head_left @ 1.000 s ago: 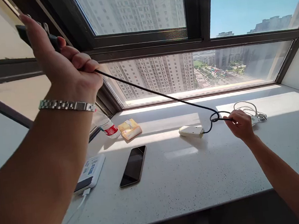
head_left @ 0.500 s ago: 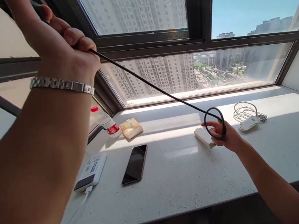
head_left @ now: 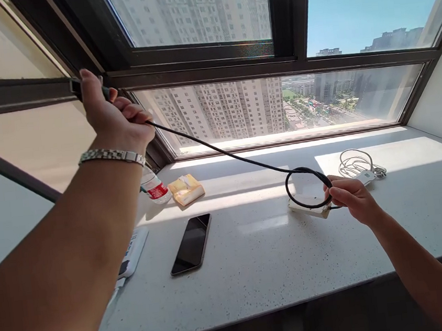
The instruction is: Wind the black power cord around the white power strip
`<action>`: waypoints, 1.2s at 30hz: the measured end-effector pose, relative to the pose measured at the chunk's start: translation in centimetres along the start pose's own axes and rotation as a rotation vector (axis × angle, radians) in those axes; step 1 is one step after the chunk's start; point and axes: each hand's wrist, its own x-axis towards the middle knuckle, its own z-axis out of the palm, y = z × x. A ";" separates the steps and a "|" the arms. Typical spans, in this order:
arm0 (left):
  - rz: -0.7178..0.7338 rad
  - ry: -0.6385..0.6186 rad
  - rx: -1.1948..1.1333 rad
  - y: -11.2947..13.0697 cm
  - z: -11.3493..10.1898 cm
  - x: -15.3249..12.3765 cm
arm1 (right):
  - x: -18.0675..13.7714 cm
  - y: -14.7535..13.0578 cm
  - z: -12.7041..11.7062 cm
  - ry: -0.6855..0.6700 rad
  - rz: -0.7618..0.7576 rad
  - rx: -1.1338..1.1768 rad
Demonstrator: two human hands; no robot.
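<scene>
Both hands grip the black cable (head_left: 219, 152): left hand (head_left: 115, 118) raised, right hand (head_left: 348, 197) pinching its loop; a tug could drag the white adapter (head_left: 308, 206) off the desk (head_left: 279, 264).

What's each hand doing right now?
Left hand: closed around the black cable end.
Right hand: closed, pinching the cable's loop.

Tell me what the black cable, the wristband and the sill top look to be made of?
Black cable: likely rubber or plastic sheath, matte, bending into a smooth loop by the right hand. Wristband on the left hand: metal links, shiny. Sill top: probably polished stone or quartz, pale with dark specks.
</scene>
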 end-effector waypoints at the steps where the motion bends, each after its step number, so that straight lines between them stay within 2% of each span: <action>1: -0.035 -0.032 -0.011 -0.7 -0.5 0.2 | 0.0 0.0 -0.1 0.026 0.013 -0.034; 6: -0.376 -0.284 0.009 -6.3 -3.3 -1.3 | -0.5 0.7 -0.5 0.229 0.083 -0.188; 8: -0.523 -0.387 0.036 -9.2 -4.2 -3.2 | -0.7 0.7 -0.6 0.247 0.024 -0.287; 10: -0.625 -0.606 0.014 -11.9 -4.9 -5.8 | -0.8 0.4 -0.6 0.196 -0.052 -0.377; 14: -0.658 -1.050 -0.088 -15.5 -5.1 -12.2 | -0.6 -0.1 -0.1 0.084 -0.107 -0.355; 15: -0.671 -1.164 -0.093 -16.0 -5.1 -13.7 | -0.5 -0.1 0.1 0.107 -0.095 -0.356; 17: -0.682 -1.266 -0.061 -16.6 -5.1 -16.0 | -0.4 0.2 0.4 0.208 -0.047 -0.402; 20: -0.651 -1.203 0.028 -17.1 -5.4 -17.7 | -0.3 1.0 0.7 0.361 0.003 -0.435; 22: -0.623 -1.138 0.047 -17.0 -5.6 -18.0 | -0.3 1.4 1.0 0.434 0.027 -0.333; 26: -0.554 -1.058 0.081 -16.8 -6.0 -18.4 | -0.2 1.8 1.7 0.614 0.127 0.108; 28: -0.526 -1.009 0.108 -16.8 -6.1 -18.8 | -0.2 1.8 1.8 0.656 0.141 0.334; 30: -0.517 -0.963 0.109 -16.9 -6.3 -18.9 | -0.2 1.8 1.4 0.587 0.150 0.512; 32: -0.512 -0.925 0.078 -17.1 -6.5 -18.9 | -0.2 1.8 0.6 0.424 0.198 0.618; 34: -0.506 -0.883 -0.003 -17.3 -6.5 -18.7 | -0.1 1.7 -0.5 0.215 0.287 0.596; 36: -0.549 -0.834 -0.117 -17.2 -6.3 -18.3 | -0.1 1.7 -1.5 0.001 0.392 0.457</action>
